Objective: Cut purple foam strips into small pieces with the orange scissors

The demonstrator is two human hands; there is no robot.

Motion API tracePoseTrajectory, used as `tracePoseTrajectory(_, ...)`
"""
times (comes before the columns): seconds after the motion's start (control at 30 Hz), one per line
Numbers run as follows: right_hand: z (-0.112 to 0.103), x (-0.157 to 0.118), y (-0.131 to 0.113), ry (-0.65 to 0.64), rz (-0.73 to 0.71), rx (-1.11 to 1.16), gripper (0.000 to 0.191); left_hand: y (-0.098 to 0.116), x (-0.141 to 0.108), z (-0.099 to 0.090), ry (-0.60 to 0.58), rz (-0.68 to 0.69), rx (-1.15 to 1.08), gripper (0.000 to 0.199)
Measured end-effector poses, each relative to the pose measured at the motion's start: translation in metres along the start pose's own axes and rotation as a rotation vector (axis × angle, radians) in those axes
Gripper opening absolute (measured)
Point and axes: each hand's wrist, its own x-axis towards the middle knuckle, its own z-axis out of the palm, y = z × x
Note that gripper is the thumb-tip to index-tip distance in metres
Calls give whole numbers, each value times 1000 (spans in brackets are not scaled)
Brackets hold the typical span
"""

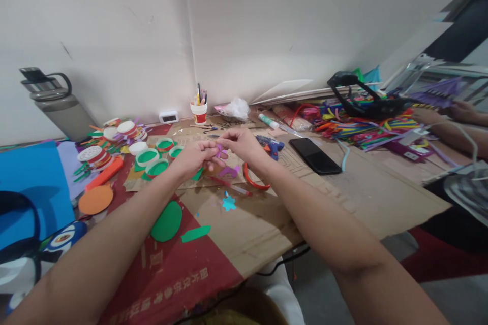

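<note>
Purple scrap (pixel 220 152), small and probably thin, is up between both hands' fingertips, over the cardboard-covered surface (pixel 324 198). Grip: left hand (pixel 193 158) pinching it, right hand (pixel 244 146) seemingly pinching it too, contact partly hidden. For good handling, light, even pinches near the edges look best; squeezing or twisting could crease it. Turn it with small finger moves, forearms clear of the green-lined cups (pixel 147 157) beside the left hand. Looks: vivid purple, outline mostly covered by fingers, exact shape unclear; similar-coloured purple cutout (pixel 229 171) lies just below.
</note>
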Motion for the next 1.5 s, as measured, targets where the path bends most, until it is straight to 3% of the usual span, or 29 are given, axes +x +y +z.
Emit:
tracePoseTrajectory(0.27, -5, 6, 7, 103, 140, -26, 24, 2, -2, 4, 160, -27, 39, 11)
tracePoseTrajectory(0.43, 1, 3, 3, 11, 84, 0, 14, 0, -1, 1, 78, -6, -6, 10)
tracePoseTrajectory(0.8, 1, 2, 3, 57, 89, -128, 17, 0, -1, 2, 46, -22, 62, 19)
tracePoseTrajectory(0.97, 1, -1, -2, 30, 97, -117, 17, -3, -1, 0, 104, 27, 112, 20)
tracePoseTrajectory(1.17, 3, 1, 4, 32, 74, -67, 26, -2, 0, 0, 113, 11, 0, 16)
tracePoseTrajectory(1.3, 3, 5, 8, 38, 11, -74, 21, -2, 2, -1, 145, 10, -71, 13)
tracePoseTrajectory(1.4, -5, 5, 1, 52, -8, -164, 19, -1, 4, -3, 205, 15, -118, 13)
tracePoseTrajectory(1.5, -19, -5, -14, 36, 6, -416, 17, 2, 3, -7, 305, 19, -170, 8)
